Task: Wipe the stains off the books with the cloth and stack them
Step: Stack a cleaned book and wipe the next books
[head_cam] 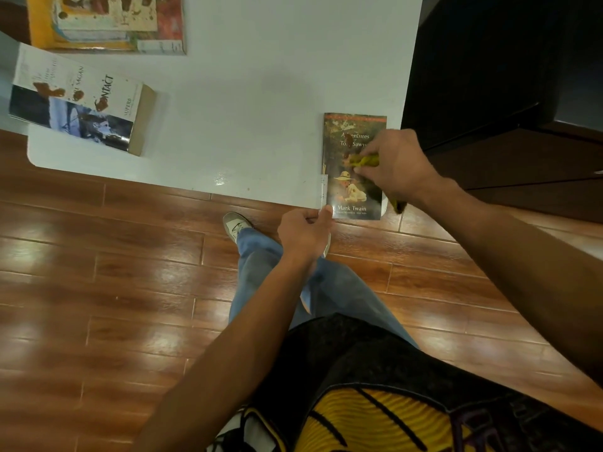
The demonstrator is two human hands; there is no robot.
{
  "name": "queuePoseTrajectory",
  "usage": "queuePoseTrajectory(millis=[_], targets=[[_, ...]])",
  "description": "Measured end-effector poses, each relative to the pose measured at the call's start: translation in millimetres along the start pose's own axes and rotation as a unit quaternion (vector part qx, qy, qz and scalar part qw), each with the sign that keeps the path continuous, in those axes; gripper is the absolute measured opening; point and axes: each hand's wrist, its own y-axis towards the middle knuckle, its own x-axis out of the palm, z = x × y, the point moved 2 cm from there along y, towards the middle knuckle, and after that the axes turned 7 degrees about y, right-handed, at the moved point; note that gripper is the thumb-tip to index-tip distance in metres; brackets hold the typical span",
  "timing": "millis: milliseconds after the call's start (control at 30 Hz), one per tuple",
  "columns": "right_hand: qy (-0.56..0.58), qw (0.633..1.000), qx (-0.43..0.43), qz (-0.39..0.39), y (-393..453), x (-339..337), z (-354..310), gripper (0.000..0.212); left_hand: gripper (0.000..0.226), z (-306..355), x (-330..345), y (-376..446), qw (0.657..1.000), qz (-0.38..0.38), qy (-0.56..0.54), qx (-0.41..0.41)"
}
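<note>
Book (354, 190) lies lengthwise, title end away — left hand (305, 231) pinches its corner, right hand (396, 164) apparently clutches cloth (367, 160).

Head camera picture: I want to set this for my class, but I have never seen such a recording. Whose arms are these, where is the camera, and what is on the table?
The camera sits on a person's head, looking down at their own hands. The right hand presses a yellow-green cloth on the Tom Sawyer book at the white table's edge. The left hand pinches that book's near corner. Two more stained books lie farther left: the Contact book and a yellow-edged book.
</note>
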Motion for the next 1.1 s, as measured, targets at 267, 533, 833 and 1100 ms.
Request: queuePoseTrajectory(millis=[267,533,833,1100], targets=[[0.016,1.000,-0.012,0.001,-3.3,2.7,0.8,0.027,0.031,4.3,-0.9,-4.4,1.000,0.003,-0.013,0.000],[0.013,0.999,-0.032,-0.026,-18.4,13.6,-3.9,0.025,0.030,5.1,-0.3,-5.6,0.999,-0.003,-0.031,-0.014],[0.001,0.998,-0.032,-0.047,-24.3,28.7,-12.6,0.020,0.030,8.0,-0.5,-5.5,1.000,0.003,-0.014,-0.010],[0.020,1.000,-0.007,-0.014,-18.0,23.8,-17.6,0.019,0.026,4.6,0.8,-3.8,0.999,-0.002,-0.033,-0.026]])
